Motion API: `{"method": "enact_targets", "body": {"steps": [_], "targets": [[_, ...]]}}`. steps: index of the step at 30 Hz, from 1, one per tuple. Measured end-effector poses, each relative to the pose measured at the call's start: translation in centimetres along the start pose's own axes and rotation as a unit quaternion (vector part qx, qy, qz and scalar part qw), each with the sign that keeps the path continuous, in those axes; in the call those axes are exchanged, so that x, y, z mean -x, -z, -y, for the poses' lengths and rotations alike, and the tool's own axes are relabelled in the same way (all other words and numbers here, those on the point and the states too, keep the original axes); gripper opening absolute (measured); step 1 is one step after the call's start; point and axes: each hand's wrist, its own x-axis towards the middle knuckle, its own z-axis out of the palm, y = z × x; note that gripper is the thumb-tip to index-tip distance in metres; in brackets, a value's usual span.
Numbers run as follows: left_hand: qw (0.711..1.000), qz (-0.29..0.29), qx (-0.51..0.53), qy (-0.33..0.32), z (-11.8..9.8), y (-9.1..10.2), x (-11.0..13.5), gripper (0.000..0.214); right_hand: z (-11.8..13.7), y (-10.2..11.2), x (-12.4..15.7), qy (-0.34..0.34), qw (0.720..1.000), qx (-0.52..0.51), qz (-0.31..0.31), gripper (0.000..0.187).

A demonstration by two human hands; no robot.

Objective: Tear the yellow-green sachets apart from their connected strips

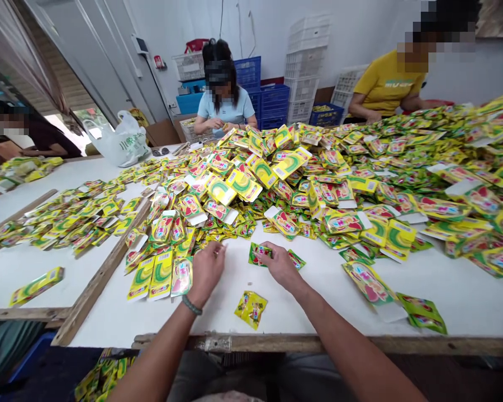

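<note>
My right hand has its thumb and fingers on a small green sachet, just above the white tabletop. Another green sachet shows behind that hand. My left hand, with a bracelet at the wrist, is curled with thumb and fingertips together; whatever is in the pinch is too small to make out. Beside it lie flat yellow-green cartons in a row, one partly behind the hand. A yellow sachet lies on the table between my forearms.
A large heap of cartons and sachets spans the table. Wooden strips divide the surface. An open carton and a green sachet lie at right. A plastic bag stands back left. Co-workers sit around the table.
</note>
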Motion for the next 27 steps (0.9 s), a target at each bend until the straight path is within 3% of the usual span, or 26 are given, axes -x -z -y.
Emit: {"method": "enact_targets", "body": {"steps": [2, 5, 11, 14, 16, 20, 25, 27], "targets": [[0.989, -0.029, -0.145, -0.021, 1.3, 0.7, -1.1, 0.033, -0.1, 0.0, -0.1, 0.019, 0.999, 0.046, -0.015, 0.019], [0.966, 0.020, -0.255, -0.032, 2.4, 0.3, -2.5, 0.039, -0.6, -0.4, -0.4, 0.034, 0.998, 0.049, -0.002, 0.015], [0.969, 0.053, -0.238, 0.034, 2.1, -0.7, -2.8, 0.057, -1.3, -0.2, -0.5, -0.011, 0.998, 0.062, -0.021, 0.017], [0.987, 0.054, -0.151, 0.012, 1.8, -0.9, -2.0, 0.031, -1.4, -0.1, -0.6, -0.031, 0.998, 0.055, -0.031, 0.019], [0.997, 0.069, -0.002, 0.029, 1.6, -1.3, -1.3, 0.024, -1.4, -0.1, -0.6, -0.036, 0.997, 0.061, -0.031, 0.020], [0.941, 0.160, 0.281, 0.100, 0.8, -2.6, -0.1, 0.033, -1.3, 0.1, -0.6, -0.028, 0.999, 0.014, -0.013, 0.024], [0.890, 0.200, 0.397, 0.100, -0.1, -3.3, 0.9, 0.035, -1.5, 0.2, -0.8, -0.016, 0.988, -0.151, -0.029, 0.032], [0.877, 0.207, 0.423, 0.096, -0.4, -3.4, 1.3, 0.033, -1.5, 0.0, -0.9, -0.007, 0.984, -0.170, -0.047, 0.034]]}}
